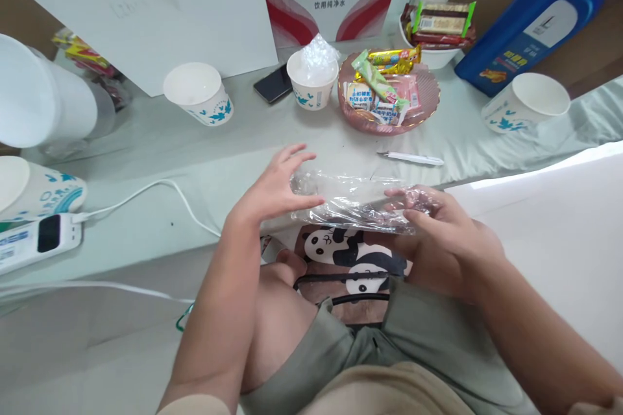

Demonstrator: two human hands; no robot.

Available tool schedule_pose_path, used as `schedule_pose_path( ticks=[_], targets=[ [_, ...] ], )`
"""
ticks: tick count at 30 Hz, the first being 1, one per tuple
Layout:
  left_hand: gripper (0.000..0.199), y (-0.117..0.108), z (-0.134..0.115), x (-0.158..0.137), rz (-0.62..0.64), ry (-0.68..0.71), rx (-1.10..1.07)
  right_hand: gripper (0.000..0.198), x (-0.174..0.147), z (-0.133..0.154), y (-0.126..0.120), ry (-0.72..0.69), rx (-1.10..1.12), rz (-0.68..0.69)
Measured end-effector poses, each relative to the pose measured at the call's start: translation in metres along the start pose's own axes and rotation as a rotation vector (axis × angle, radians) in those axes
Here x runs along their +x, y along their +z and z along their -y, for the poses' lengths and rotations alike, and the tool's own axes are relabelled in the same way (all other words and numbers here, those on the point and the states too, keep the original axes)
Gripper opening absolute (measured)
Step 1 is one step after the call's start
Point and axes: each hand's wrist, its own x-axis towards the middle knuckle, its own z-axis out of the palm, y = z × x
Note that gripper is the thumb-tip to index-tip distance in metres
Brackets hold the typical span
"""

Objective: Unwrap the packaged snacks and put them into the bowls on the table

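A clear, crinkled plastic bag [348,198] stretches between my hands at the table's front edge. My right hand [445,224] grips its right end, thumb and fingers closed on the film. At the other end, my left hand [280,188] has its fingers spread, with thumb and fingertips around or against the bag's left side; whether they press on it I cannot tell. Just beyond the bag lies a white pen-like cutter [413,158] with a dark tip. Behind it stands a pink glass bowl [389,124] of wrapped snacks.
Paper cups [202,104] stand along the table, one [311,96] stuffed with clear plastic. A phone [272,84] lies between them. At right are a blue bottle [525,26] and another cup [523,107]. A power strip [43,240] with a white cable [160,183] sits at left.
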Motion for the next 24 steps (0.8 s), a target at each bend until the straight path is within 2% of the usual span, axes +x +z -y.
schedule_pose_path(
  ticks=[3, 6, 8, 10, 11, 12, 14, 15, 16, 18, 20, 22, 24],
  targets=[
    [0.087, -0.003, -0.025, 0.003, 0.155, 0.149, -0.174, 0.017, 0.019, 0.036, -0.02, -0.149, -0.158, 0.358],
    [0.078, -0.001, -0.042, 0.012, 0.357, 0.162, -0.278, 0.017, 0.043, 0.071, -0.028, -0.198, -0.24, 0.625],
    [0.051, 0.001, -0.045, 0.018, 0.534, 0.143, -0.354, 0.019, 0.057, 0.087, -0.031, -0.197, -0.255, 0.702],
    [0.029, 0.005, -0.04, 0.023, 0.625, 0.115, -0.48, 0.025, 0.069, 0.09, -0.034, -0.203, -0.204, 0.632],
    [0.029, 0.007, -0.035, 0.025, 0.597, 0.095, -0.57, 0.028, 0.074, 0.087, -0.035, -0.219, -0.144, 0.507],
    [0.031, 0.011, -0.03, 0.026, 0.522, 0.069, -0.667, 0.029, 0.077, 0.079, -0.034, -0.241, -0.061, 0.323],
    [0.036, 0.02, -0.02, 0.028, 0.268, -0.013, -0.845, 0.025, 0.079, 0.053, -0.027, -0.271, 0.143, -0.11],
    [0.038, 0.025, -0.016, 0.029, 0.15, -0.067, -0.891, 0.023, 0.079, 0.038, -0.021, -0.256, 0.242, -0.277],
    [0.039, 0.03, -0.013, 0.03, 0.046, -0.112, -0.92, 0.025, 0.078, 0.023, -0.012, -0.214, 0.318, -0.321],
    [0.041, 0.04, -0.01, 0.032, -0.113, -0.187, -0.947, 0.037, 0.077, -0.001, 0.008, -0.043, 0.399, -0.15],
    [0.044, 0.048, -0.011, 0.034, -0.176, -0.214, -0.973, 0.046, 0.077, -0.013, 0.029, 0.08, 0.403, 0.034],
    [0.047, 0.051, -0.011, 0.035, -0.147, -0.202, -0.994, 0.042, 0.081, -0.012, 0.044, 0.113, 0.341, 0.129],
    [0.046, 0.05, -0.01, 0.035, -0.1, -0.202, -0.981, 0.029, 0.086, -0.005, 0.05, 0.085, 0.258, 0.121]
  ],
)
